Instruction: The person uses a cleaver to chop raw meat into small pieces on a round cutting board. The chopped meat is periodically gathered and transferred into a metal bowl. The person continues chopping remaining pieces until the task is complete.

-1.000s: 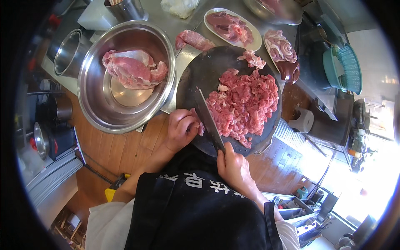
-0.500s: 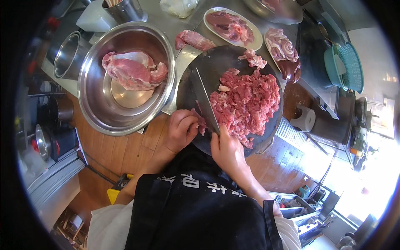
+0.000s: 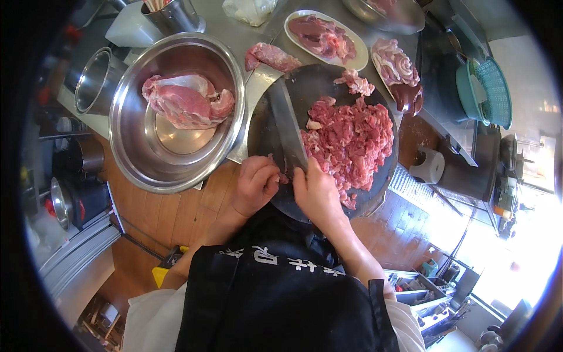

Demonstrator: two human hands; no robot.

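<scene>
My right hand is closed round the handle of a cleaver, its broad blade pointing away from me over a dark round chopping board. At the board's near left edge, my left hand has its fingers curled on a small piece of meat, mostly hidden by the fingers. A pile of cut red meat covers the board's right side, and a paler scrap lies just beyond it. The cleaver's blade is between the left hand's piece and the pile.
Left of the board stands a wide steel bowl holding a large meat chunk. Behind the board are another meat piece and an oval plate of meat. More meat lies at the far right, near a teal basket.
The cleaver's blade has tilted, showing more of its flat side. The meat piece at my left fingers shows less than before. My right hand has shifted slightly left.
</scene>
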